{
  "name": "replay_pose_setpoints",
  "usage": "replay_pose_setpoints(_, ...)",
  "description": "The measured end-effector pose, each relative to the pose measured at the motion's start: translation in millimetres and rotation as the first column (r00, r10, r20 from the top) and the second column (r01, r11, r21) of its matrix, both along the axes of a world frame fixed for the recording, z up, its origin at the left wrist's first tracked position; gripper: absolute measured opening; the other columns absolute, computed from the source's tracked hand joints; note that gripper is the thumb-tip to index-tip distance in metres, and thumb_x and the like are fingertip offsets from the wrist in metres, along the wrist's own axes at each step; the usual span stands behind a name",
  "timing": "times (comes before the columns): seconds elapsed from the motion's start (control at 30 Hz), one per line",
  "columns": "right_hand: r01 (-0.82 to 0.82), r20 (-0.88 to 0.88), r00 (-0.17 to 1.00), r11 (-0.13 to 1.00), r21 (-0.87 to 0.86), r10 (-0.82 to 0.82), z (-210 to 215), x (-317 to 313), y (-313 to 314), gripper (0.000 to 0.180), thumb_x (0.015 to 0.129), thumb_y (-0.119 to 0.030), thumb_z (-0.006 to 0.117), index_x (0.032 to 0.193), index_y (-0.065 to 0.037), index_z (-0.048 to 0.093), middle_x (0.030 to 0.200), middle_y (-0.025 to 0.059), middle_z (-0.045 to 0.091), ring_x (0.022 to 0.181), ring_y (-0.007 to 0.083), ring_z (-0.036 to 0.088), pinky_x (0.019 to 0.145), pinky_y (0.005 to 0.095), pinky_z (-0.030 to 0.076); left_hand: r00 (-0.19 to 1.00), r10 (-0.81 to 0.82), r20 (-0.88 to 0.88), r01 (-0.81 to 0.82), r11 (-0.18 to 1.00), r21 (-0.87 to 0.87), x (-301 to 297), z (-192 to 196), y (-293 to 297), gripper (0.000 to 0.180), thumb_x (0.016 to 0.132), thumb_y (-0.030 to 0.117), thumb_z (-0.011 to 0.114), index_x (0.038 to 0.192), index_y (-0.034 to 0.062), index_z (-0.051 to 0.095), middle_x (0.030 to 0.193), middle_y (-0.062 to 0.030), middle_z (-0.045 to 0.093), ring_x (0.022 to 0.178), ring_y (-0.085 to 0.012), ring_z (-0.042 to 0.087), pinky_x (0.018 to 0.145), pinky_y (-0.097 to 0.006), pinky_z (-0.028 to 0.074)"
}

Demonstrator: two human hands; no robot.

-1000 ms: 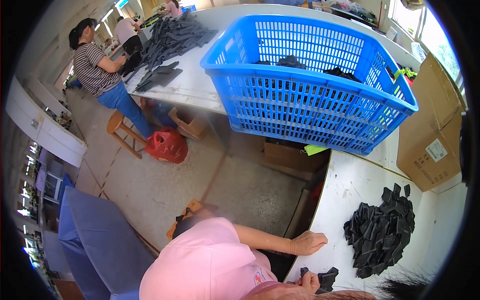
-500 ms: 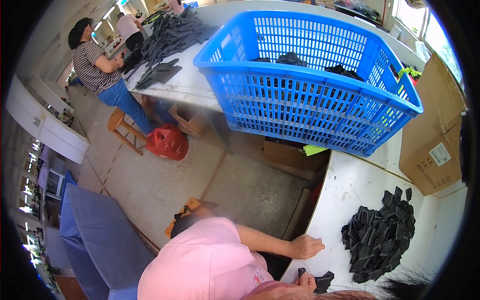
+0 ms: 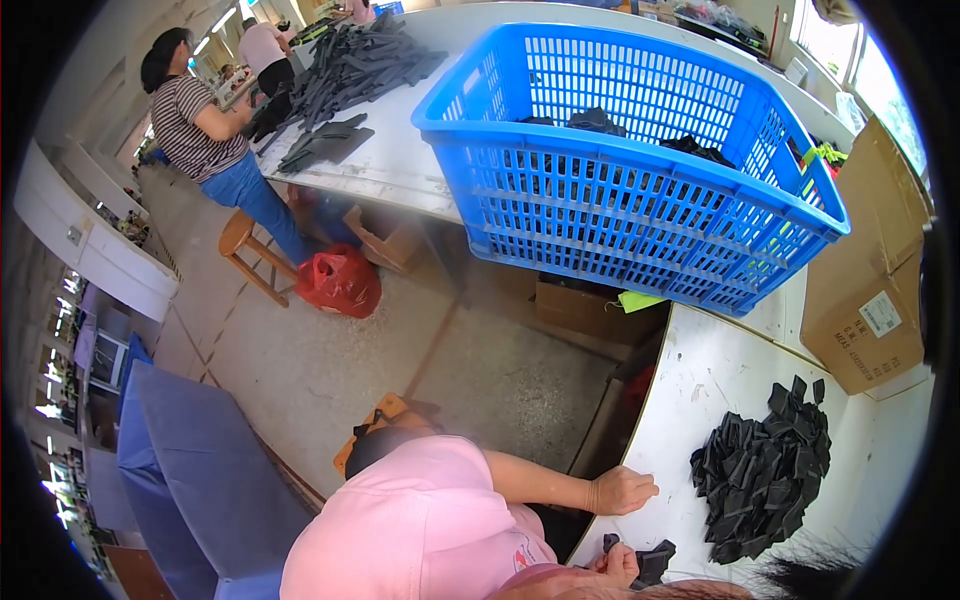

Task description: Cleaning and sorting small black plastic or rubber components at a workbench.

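My left hand rests at the edge of the white table, its fingers curled closed. Whatever it may hold is hidden. Just below it, my right hand pinches a small black fabric piece, low in the view and partly cut off. Another dark piece lies against that hand on the tabletop; I cannot tell whether the two are joined. To the right of both hands is a heap of small flat black pieces.
A large blue plastic crate with black pieces inside stands beyond my hands. A brown carton leans at the right. Dark strips are piled on the far table, where a person in a striped top stands. A red bag sits by a wooden stool.
The whole view has shifted slightly, so most things appear a little farther right. Both hands keep nearly the same place and pose, and the heap looks unchanged.
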State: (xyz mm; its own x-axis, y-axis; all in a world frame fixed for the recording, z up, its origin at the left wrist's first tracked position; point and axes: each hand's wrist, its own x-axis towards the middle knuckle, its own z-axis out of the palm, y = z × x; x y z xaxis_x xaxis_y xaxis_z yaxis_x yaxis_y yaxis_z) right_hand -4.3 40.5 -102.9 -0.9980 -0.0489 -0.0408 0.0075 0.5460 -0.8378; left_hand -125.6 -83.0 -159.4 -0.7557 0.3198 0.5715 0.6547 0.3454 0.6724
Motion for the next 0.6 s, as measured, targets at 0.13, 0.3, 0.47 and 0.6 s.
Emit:
replay_pose_setpoints(0.13, 0.029, 0.033, 0.999, 0.999, -0.045, -0.028, 7.3, -1.1, -6.3, 0.019, 0.086, -0.015, 0.047, 0.085, 0.001, 0.058, 0.076, 0.0107, 0.055, 0.064, 0.0227, 0.053, 0.049, 0.0288, 0.042, 1.0, 0.025, -0.017, -0.025, 1.0, 0.005, -0.8, -3.6, -4.2, 0.017, 0.066, 0.002, 0.056, 0.081, 0.0027, 0.049, 0.068, -0.0086, 0.045, 0.052, -0.0246, 0.051, 0.045, -0.033, 0.041)
replay_pose_setpoints(0.3, 0.105, 0.058, 0.993, 0.991, -0.087, -0.101, 23.2, 7.1, -13.0, 0.018, 0.086, -0.015, 0.048, 0.084, 0.0, 0.057, 0.074, 0.0098, 0.055, 0.062, 0.0214, 0.052, 0.048, 0.0281, 0.041, 0.999, 0.026, -0.026, -0.025, 1.0, 0.007, -0.3, -3.3, -1.7, 0.017, 0.066, 0.003, 0.056, 0.082, 0.0029, 0.049, 0.068, -0.0086, 0.045, 0.053, -0.0245, 0.051, 0.047, -0.033, 0.042)
replay_pose_setpoints(0.47, 0.179, 0.082, 0.982, 0.975, -0.128, -0.17, 36.0, 15.3, -18.6, 0.017, 0.085, -0.015, 0.049, 0.083, -0.001, 0.056, 0.073, 0.0089, 0.054, 0.061, 0.0202, 0.051, 0.047, 0.0274, 0.04, 0.999, 0.024, -0.032, -0.024, 1.0, 0.003, -0.1, -2.0, -2.1, 0.016, 0.067, 0.003, 0.055, 0.082, 0.0029, 0.049, 0.068, -0.0091, 0.046, 0.054, -0.0246, 0.052, 0.048, -0.033, 0.042)
replay_pose_setpoints(0.6, 0.238, 0.105, 0.969, 0.957, -0.164, -0.223, 43.4, 23.1, -23.5, 0.016, 0.085, -0.015, 0.049, 0.082, -0.001, 0.056, 0.072, 0.0081, 0.053, 0.06, 0.0192, 0.05, 0.047, 0.0269, 0.039, 0.998, 0.039, -0.045, -0.039, 0.999, -0.007, -0.3, -3.7, -1.8, 0.015, 0.067, 0.003, 0.055, 0.081, 0.0031, 0.049, 0.068, -0.0094, 0.046, 0.054, -0.0247, 0.053, 0.048, -0.034, 0.043)
